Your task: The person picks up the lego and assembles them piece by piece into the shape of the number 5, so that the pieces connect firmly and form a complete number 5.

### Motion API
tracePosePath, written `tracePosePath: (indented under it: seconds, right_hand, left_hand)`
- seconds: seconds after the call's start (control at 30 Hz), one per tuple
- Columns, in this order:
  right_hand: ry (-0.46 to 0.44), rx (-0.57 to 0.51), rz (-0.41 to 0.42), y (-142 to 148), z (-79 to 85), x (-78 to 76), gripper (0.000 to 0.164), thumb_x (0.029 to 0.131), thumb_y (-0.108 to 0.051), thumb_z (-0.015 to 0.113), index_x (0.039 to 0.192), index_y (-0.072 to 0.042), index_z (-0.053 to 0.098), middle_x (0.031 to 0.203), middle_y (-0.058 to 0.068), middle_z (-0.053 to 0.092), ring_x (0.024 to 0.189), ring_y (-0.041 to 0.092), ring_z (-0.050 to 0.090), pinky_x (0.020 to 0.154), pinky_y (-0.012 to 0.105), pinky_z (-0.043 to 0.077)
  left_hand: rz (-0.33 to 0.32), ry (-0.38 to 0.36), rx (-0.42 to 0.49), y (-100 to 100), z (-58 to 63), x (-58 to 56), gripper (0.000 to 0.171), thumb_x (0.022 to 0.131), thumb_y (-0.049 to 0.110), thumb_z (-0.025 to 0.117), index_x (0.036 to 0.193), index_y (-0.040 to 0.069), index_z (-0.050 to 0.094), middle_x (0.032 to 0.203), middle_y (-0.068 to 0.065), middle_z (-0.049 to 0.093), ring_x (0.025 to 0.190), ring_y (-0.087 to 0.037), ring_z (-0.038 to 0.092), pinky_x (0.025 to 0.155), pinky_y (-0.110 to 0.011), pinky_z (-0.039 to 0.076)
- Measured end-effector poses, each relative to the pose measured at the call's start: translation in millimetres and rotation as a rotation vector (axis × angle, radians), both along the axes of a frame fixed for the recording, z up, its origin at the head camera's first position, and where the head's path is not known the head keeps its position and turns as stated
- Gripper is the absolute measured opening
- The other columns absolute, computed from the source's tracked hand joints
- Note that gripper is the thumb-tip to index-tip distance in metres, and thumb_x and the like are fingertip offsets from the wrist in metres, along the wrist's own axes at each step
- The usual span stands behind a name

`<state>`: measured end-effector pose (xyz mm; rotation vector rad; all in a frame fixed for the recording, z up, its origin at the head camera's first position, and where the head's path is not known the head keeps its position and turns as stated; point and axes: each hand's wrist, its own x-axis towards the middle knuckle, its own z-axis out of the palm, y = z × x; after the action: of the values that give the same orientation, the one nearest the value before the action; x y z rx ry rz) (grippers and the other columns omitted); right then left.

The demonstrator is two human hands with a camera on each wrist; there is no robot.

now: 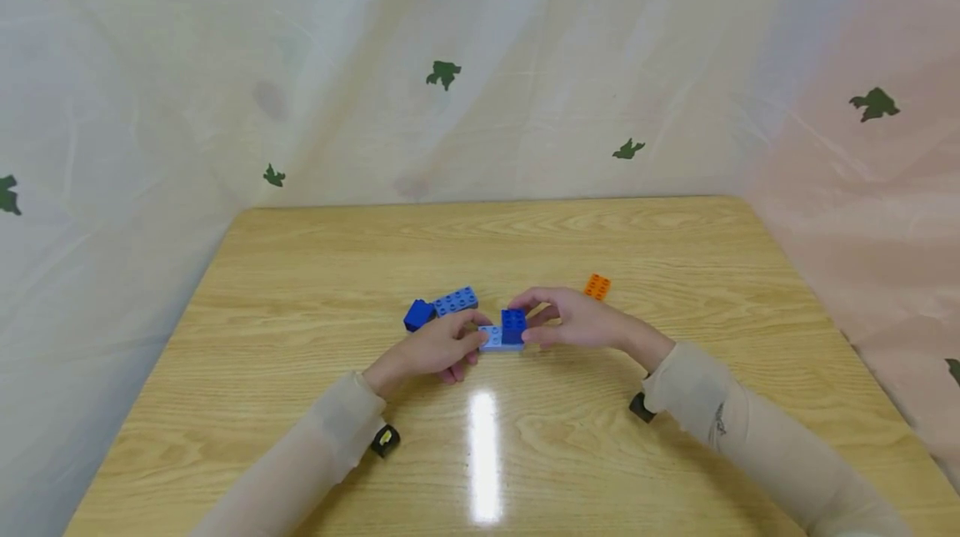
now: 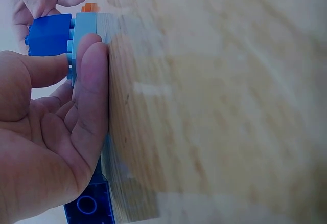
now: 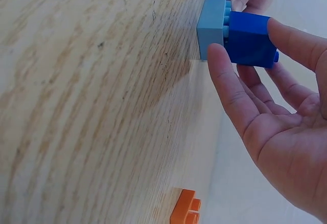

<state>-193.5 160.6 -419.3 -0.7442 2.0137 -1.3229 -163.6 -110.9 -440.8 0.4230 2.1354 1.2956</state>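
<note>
A light blue brick point(image 1: 491, 338) lies studs up on the table, its left end pinched by my left hand point(image 1: 442, 343). In the left wrist view the left thumb rests on its studs and the fingers lie along its side. Over its right end sits a dark blue brick point(image 3: 250, 39), slightly tilted, with light blue studs showing between the two. My right hand point(image 1: 577, 318) holds this dark blue brick, thumb on its top edge and fingers round its sides. One right fingertip touches the end of the light blue brick in the right wrist view.
Beyond the left hand lie another dark blue brick point(image 1: 418, 315), on its side, and a medium blue brick point(image 1: 455, 301), studs up. An orange brick point(image 1: 597, 286) lies behind the right hand. The wooden table point(image 1: 300, 270) ends at a patterned cloth point(image 1: 525, 103).
</note>
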Motion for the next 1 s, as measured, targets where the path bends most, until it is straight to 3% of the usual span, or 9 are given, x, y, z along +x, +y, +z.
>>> tracePosePath:
  seconds: [0.4,0.7,1.0]
  right_hand:
    - [-0.019,-0.023,0.001,1.7,-2.3,1.6,0.043,0.103,-0.021,0.062,0.141,-0.003,0.052,0.130,0.019,0.053,0.110,0.036,0.063,0.082,0.048,0.060]
    - [-0.103,-0.064,-0.047,2.0,-4.6,1.7,0.040,0.101,-0.016,0.065,0.137,0.000,0.056,0.126,0.020,0.054,0.109,0.038,0.064,0.085,0.051,0.059]
    - [-0.131,-0.050,-0.083,-0.3,-2.2,3.6,0.038,0.101,-0.013,0.066,0.136,0.000,0.058,0.126,0.020,0.056,0.109,0.033,0.066,0.086,0.051,0.058]
  left_hand:
    - [0.009,-0.006,-0.003,0.6,-0.5,1.0,0.033,0.109,0.026,0.050,0.138,0.010,0.053,0.084,-0.010,0.063,0.059,-0.021,0.064,0.055,-0.035,0.059]
    - [0.005,-0.012,-0.012,2.0,-3.2,0.1,0.034,0.109,0.027,0.050,0.139,0.011,0.052,0.084,-0.010,0.063,0.059,-0.020,0.064,0.056,-0.035,0.059]
    - [0.001,0.003,-0.022,1.3,-3.4,0.3,0.032,0.109,0.027,0.050,0.137,0.011,0.053,0.085,-0.010,0.063,0.059,-0.020,0.064,0.055,-0.034,0.058]
